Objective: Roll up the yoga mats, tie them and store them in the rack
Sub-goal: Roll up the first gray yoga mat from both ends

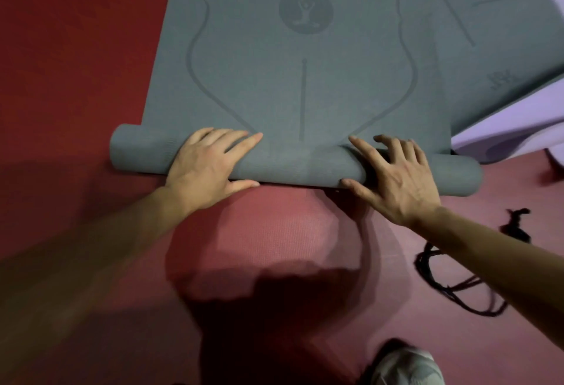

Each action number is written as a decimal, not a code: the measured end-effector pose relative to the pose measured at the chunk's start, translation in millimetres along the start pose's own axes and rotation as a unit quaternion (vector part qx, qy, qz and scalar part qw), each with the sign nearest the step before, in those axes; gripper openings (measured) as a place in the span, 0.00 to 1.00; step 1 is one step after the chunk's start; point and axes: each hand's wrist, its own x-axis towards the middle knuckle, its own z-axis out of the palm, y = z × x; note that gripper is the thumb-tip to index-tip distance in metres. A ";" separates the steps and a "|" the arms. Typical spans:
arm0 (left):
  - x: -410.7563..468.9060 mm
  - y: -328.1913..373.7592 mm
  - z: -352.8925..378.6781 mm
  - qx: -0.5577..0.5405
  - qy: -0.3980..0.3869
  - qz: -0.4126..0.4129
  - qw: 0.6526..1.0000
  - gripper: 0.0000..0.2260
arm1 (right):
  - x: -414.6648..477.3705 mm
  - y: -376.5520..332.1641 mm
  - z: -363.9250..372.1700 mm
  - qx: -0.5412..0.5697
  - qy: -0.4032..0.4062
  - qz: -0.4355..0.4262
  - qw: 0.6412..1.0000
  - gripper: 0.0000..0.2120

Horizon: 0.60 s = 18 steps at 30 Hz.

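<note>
A grey-green yoga mat [302, 79] lies on the red floor, with a printed figure emblem and curved lines on it. Its near end is wound into a roll [293, 164] that runs left to right. My left hand [207, 167] lies flat on top of the roll's left half, fingers spread. My right hand [396, 177] presses on the right half, fingers spread over the top and thumb against the near side. A black strap [457, 274] lies loose on the floor at the right, partly hidden by my right forearm.
A second grey mat [503, 18] lies at the right, overlapping a lilac mat [518, 128] beneath it. The red floor [76, 64] surrounds them. A light-coloured shoe [406, 369] shows at the bottom edge. The rack is not in view.
</note>
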 end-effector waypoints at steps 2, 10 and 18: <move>1.3 -0.4 -1.5 -0.004 0.010 -0.004 1.000 0.36 | -3.9 -1.3 -0.3 -0.001 0.000 -0.005 1.000 0.38; -30.7 17.6 -14.0 -0.034 0.010 -0.010 0.999 0.33 | -44.9 -14.9 -4.9 0.016 0.041 -0.005 0.999 0.36; -55.6 33.0 -14.3 -0.057 0.004 0.000 0.998 0.34 | -64.0 -16.9 5.2 0.009 -0.001 -0.030 1.000 0.34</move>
